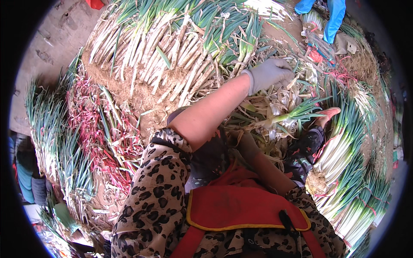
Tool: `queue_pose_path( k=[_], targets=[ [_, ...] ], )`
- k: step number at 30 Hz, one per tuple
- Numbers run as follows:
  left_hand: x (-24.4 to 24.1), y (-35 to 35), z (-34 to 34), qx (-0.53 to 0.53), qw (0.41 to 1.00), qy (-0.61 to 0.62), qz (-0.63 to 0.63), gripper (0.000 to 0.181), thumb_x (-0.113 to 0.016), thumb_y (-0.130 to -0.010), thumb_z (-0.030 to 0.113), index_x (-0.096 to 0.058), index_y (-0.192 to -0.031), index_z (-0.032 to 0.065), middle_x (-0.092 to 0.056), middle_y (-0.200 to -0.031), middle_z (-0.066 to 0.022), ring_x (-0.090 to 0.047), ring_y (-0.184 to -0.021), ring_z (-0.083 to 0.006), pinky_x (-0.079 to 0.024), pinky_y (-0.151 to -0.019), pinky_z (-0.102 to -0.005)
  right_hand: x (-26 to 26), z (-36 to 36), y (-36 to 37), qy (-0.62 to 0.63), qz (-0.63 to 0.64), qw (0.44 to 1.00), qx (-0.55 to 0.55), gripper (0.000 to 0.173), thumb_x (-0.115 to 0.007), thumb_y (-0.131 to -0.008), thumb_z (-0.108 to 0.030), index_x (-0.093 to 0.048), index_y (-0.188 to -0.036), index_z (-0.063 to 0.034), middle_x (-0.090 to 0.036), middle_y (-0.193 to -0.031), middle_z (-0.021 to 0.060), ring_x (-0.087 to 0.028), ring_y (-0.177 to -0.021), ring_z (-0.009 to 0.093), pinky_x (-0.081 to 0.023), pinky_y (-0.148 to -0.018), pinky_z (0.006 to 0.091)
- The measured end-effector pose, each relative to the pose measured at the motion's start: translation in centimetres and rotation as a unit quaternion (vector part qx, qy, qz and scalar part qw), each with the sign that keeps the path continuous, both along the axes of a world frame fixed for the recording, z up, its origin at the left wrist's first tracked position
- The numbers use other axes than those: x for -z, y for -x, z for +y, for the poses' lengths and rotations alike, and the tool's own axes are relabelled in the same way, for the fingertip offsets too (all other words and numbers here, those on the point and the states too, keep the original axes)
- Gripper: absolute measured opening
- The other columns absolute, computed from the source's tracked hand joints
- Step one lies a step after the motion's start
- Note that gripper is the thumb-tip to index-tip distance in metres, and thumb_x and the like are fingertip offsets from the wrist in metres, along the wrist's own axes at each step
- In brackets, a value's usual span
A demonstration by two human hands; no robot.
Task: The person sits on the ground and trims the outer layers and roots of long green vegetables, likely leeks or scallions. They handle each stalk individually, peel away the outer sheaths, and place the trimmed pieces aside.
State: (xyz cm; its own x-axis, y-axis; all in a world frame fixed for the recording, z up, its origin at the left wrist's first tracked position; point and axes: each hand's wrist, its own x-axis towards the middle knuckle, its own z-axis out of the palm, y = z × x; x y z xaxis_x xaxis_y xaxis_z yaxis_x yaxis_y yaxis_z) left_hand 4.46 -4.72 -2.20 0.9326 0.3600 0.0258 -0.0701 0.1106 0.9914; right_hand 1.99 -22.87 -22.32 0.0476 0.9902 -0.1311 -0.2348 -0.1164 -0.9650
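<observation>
My left hand (pixel 272 75), in a pale grey glove, reaches over the pile of stripped leaves with its fingers bent; whether anything is in it cannot be told. My right hand (pixel 246 145), also gloved, is low and shaded near my lap, close to a green onion (pixel 284 117) whose leaves point right; its fingers are largely hidden. Dry husks and leaves (pixel 274 103) lie under and between the hands. Beyond them is a large heap of unpeeled green onions (pixel 155 51), roots towards me, with soil on the stalks.
Cleaned green onions (pixel 335 154) in bundles lie at the right beside a foot (pixel 329 113). At the left are red ties (pixel 93 129) and more green onions (pixel 48 129). A person's blue-covered limb (pixel 335 21) is at the top right, near red twine (pixel 343 72).
</observation>
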Motion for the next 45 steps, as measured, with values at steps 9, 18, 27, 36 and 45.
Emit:
queue_pose_path(
  k=[9,18,27,36,45],
  targets=[
    [-0.8,0.6,1.5,-0.072,0.995,0.064,-0.032,0.027,-0.062,-0.09,0.018,-0.059,-0.111,0.0013,-0.066,-0.094,-0.006,-0.065,-0.084,-0.0146,-0.054,-0.078,-0.027,-4.5,-0.2,-0.9,-0.028,-0.239,0.97,-0.037,0.015,-0.055,-0.09,-0.009,-0.058,-0.077,-0.0029,-0.061,-0.07,0.0054,-0.059,-0.059,0.014,-0.046,-0.05,0.0272],
    [-2.2,2.2,2.6,-0.101,0.993,0.038,-0.047,0.029,-0.064,-0.09,0.021,-0.06,-0.111,0.0019,-0.067,-0.1,-0.0113,-0.065,-0.089,-0.0204,-0.054,-0.083,-0.032,-2.1,-0.1,-1.0,0.113,0.08,0.986,0.092,0.014,-0.063,-0.086,-0.013,-0.058,-0.076,-0.0049,-0.057,-0.066,0.0055,-0.056,-0.055,0.016,-0.047,-0.05,0.0297],
    [-2.3,4.1,6.9,-0.208,0.963,0.109,-0.132,0.021,-0.058,-0.093,0.016,-0.058,-0.109,0.0021,-0.065,-0.098,-0.0112,-0.064,-0.088,-0.022,-0.053,-0.079,-0.0341,-3.9,-2.5,-5.4,-0.169,-0.486,0.855,0.068,0.013,-0.064,-0.087,-0.017,-0.062,-0.092,-0.005,-0.058,-0.071,0.003,-0.058,-0.063,0.015,-0.05,-0.056,0.0309],
    [-3.4,5.5,6.8,-0.199,0.957,0.117,-0.178,0.023,-0.049,-0.098,0.022,-0.055,-0.108,0.0013,-0.063,-0.094,-0.0107,-0.063,-0.085,-0.0215,-0.052,-0.075,-0.0335,-8.7,3.3,-5.9,-0.034,-0.172,0.968,0.179,0.021,-0.061,-0.09,-0.016,-0.06,-0.103,0.001,-0.062,-0.081,0.0043,-0.054,-0.071,0.012,-0.046,-0.066,0.0263],
    [-5.1,7.9,4.4,-0.222,0.957,0.101,-0.155,0.019,-0.052,-0.096,0.019,-0.055,-0.101,0.0014,-0.063,-0.092,-0.0099,-0.063,-0.083,-0.0188,-0.052,-0.075,-0.0308,3.7,19.1,-7.5,0.017,-0.284,0.925,0.252,0.034,-0.06,-0.087,-0.02,-0.059,-0.115,0.0001,-0.066,-0.1,0.0143,-0.063,-0.084,0.028,-0.05,-0.077,0.0347]
  ],
)
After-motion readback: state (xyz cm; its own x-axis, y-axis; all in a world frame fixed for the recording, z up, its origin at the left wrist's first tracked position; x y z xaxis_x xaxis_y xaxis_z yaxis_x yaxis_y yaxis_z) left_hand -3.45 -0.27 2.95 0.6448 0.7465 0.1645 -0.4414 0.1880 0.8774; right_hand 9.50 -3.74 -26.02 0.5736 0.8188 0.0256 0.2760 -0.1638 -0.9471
